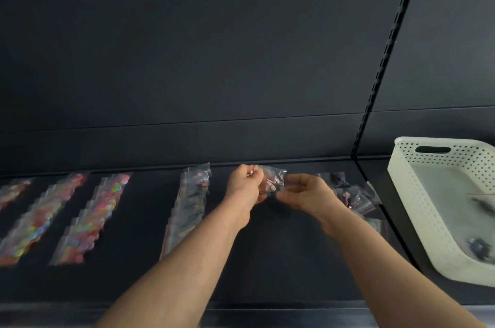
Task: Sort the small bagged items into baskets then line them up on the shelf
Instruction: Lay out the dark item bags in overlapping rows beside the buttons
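Where the dark matte back panel (pixel 214 46) meets the dark flat shelf (pixel 281 260), a black slotted upright strip (pixel 385 59) runs down at a slant and divides the bay from the next one on the right. A white perforated plastic basket (pixel 407 193) with a slot handle sits on the shelf at the far right, partly cut off by the frame edge. A few small dark items lie in it, too blurred to identify.

On the left, three slanted rows of clear bags with multicoloured contents (pixel 93 217) lie overlapping on the shelf. A fourth row of clear bags with dark contents (pixel 187 207) lies just left of the hands. A looser pile of clear bags (pixel 353 196) lies between the right wrist and the basket.

Both bare forearms reach up from the bottom edge. The left hand (pixel 245 185) has its fingers curled, and its thumb and forefinger pinch the upper left corner of a small clear bag (pixel 272 179). The right hand (pixel 310 193) is blurred. Its fingers are curled, and the tips close on the bag's lower right edge. The bag is stretched between the two hands above the shelf, near the back panel, with small reddish and pale pieces inside.
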The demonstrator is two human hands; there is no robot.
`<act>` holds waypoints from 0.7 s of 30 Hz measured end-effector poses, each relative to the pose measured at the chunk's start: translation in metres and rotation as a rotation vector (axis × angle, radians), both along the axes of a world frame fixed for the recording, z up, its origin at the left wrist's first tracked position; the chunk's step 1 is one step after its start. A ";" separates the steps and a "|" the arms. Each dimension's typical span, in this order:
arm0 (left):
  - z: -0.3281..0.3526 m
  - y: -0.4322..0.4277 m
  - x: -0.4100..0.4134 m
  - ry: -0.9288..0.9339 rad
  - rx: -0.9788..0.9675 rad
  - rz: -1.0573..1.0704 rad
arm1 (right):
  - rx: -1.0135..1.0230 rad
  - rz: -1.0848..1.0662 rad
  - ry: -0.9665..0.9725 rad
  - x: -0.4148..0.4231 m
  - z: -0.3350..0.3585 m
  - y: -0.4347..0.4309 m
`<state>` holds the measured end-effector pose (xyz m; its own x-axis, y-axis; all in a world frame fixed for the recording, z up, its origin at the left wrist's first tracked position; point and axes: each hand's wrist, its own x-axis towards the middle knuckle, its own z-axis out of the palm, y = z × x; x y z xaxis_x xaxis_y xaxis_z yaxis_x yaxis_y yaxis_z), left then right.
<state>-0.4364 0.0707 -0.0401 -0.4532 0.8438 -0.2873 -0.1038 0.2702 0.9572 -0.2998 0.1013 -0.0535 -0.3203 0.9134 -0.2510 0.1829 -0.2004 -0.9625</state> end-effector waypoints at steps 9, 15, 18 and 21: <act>-0.001 -0.007 -0.017 0.128 -0.071 -0.117 | -0.041 -0.161 0.162 -0.022 -0.007 -0.003; -0.009 -0.009 -0.031 0.225 -0.138 -0.167 | 0.009 -0.132 0.078 -0.029 -0.009 0.002; -0.017 -0.009 -0.041 0.355 -0.193 -0.198 | 0.052 -0.080 -0.118 -0.031 -0.020 0.004; -0.024 -0.006 -0.047 0.520 -0.196 -0.172 | 0.188 -0.132 -0.316 -0.038 -0.024 0.003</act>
<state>-0.4831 0.0649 -0.0642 -0.4376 0.8713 -0.2220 0.4273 0.4188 0.8013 -0.3379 0.1043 -0.0774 -0.1308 0.9811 -0.1427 0.4609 -0.0673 -0.8849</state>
